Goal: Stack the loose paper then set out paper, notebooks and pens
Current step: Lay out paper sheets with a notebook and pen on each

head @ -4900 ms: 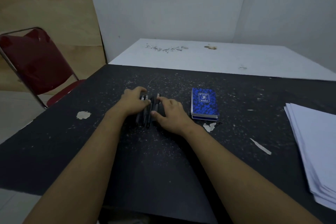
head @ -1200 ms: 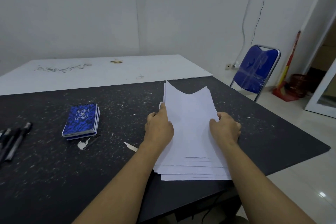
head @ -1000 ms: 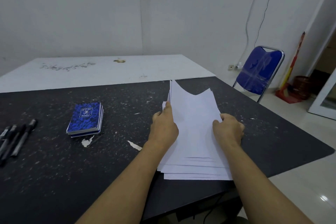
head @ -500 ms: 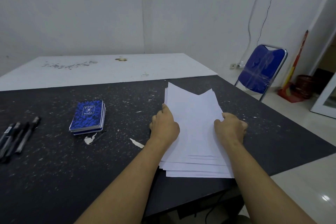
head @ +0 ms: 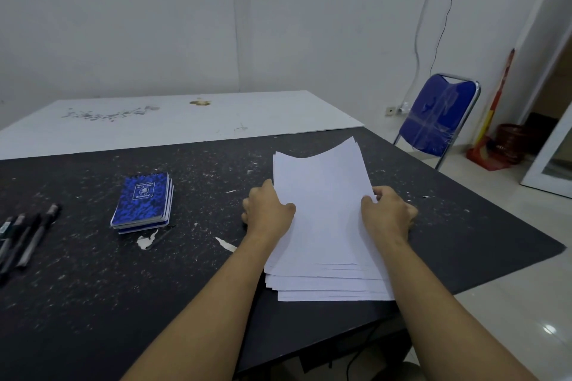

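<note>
Pens (head: 28,235) cut off at left, paper (head: 325,213) edges under left hand (head: 269,210), right hand (head: 387,213)

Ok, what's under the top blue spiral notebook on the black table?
Another blue notebook shows its near edge beneath, on the black table. The rest is covered; the count is unclear.

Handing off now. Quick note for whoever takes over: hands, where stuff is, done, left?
Left hand: grip on the left edge of the paper stack, thumb on top.
Right hand: grip on its right edge.
Stack lies at the black table's near right edge; near ends staggered, upper sheets bowed.
Notebooks stacked mid-table; pens side by side at far left.
Done: notebooks, pens grouped. Left: square the paper, set everything out.
</note>
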